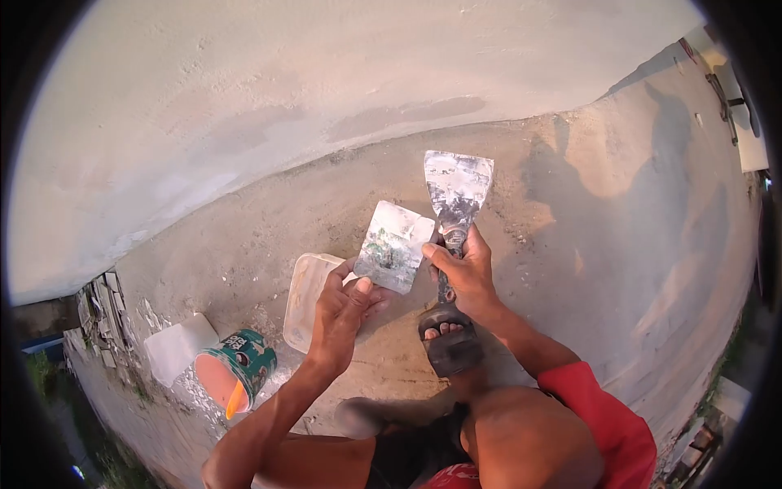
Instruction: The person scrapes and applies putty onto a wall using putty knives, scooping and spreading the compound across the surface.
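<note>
My left hand (342,314) pinches a flat, round-cornered plastic scraper (395,247) by its lower left corner; its face is smeared with white, grey and some green. Closed around the dark handle of a putty knife (459,187), my right hand (466,273) holds the tool with its wide blade pointing away from me. White and dark filler coats that blade. The right thumb reaches close to the scraper's right edge; I cannot tell if it touches. Beneath my left hand, partly hidden by it, a pale rectangular plastic tub (301,301) rests on the ground.
A green paint can (254,359) lies tilted at left with an orange handle (235,399) at its mouth, beside a white sheet (181,349). A plastered wall (244,98) rises ahead. My sandalled foot (452,342) is on the concrete floor (562,269). Wood strips (110,318) lie far left.
</note>
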The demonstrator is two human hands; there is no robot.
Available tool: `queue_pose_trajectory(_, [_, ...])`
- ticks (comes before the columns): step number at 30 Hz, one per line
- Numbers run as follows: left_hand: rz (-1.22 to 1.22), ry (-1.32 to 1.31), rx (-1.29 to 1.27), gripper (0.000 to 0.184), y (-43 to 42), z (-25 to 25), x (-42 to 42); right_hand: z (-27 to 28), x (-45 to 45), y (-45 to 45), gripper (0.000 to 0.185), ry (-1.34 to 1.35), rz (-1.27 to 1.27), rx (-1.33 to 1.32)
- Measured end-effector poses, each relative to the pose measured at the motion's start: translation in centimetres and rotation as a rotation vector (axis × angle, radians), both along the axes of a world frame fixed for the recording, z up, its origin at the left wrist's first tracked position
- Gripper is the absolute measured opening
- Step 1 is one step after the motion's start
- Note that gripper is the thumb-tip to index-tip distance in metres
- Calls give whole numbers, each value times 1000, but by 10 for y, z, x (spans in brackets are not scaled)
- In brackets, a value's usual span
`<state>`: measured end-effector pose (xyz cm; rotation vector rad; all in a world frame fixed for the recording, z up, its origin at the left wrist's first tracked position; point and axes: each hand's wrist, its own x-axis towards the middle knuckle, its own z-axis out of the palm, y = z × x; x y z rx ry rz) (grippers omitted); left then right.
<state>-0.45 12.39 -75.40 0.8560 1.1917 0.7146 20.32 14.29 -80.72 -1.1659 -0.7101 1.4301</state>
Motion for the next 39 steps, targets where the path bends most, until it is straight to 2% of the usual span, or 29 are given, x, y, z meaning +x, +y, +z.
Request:
queue_pose_trajectory(2, [160, -151, -160, 44, 9, -22, 7, -2, 9, 3, 32, -5, -6, -5])
queue_pose_trajectory(3, [163, -244, -180, 36, 12, -17, 15, 2, 12, 3, 33, -54, 45, 8])
queue_pose_trajectory(6, [222, -173, -198, 27, 12, -17, 9, 5, 21, 9, 33, -140, 93, 47])
queue_pose_trajectory(8, [245, -151, -166, 26, 14, -1, 0, -5, 51, 27, 26, -154, 175, 55])
queue_pose_trajectory(10, [266, -129, -142, 25, 12, 18, -10, -30, 86, 53, 23, -966, 260, 188])
queue_pose_trajectory(12, [292, -108, -110, 25, 8, 30, -17, -15, 100, 79, 16, -1201, 223, 362])
queue_pose_trajectory(13, [290, -96, -100, 25, 6, 33, -18, -14, 104, 90, 16, -1200, 223, 358])
queue_pose_trajectory(15, [286, -109, -72, 26, 3, 30, -16, -13, 112, 110, 12, -1382, 263, 469])
queue_pose_trajectory(20, [252, -111, -45, 27, -3, 17, -11, -4, 114, 141, 13, -1527, 360, 578])
queue_pose_trajectory(22, [241, -93, -71, 22, -5, 17, -9, 0, 115, 150, 14, -1545, 371, 591])
queue_pose_trajectory(25, [175, -84, -100, 27, -7, 9, -14, 4, 129, 164, 17, -1581, 409, 435])
queue_pose_trajectory(27, [175, -77, -109, 27, -6, 7, -16, -1, 145, 173, 21, -1634, 266, 494])
queue_pose_trajectory(31, [173, -62, -125, 26, -2, 8, -18, -5, 169, 175, 27, -1687, 199, 491])
queue_pose_trajectory(36, [160, -57, -119, 24, 0, 8, -20, 4, 211, 171, 30, -1742, 142, 229])
queue_pose_trajectory(39, [179, -60, -119, 21, 0, 9, -19, 6, 249, 171, 34, -1760, 151, 232])
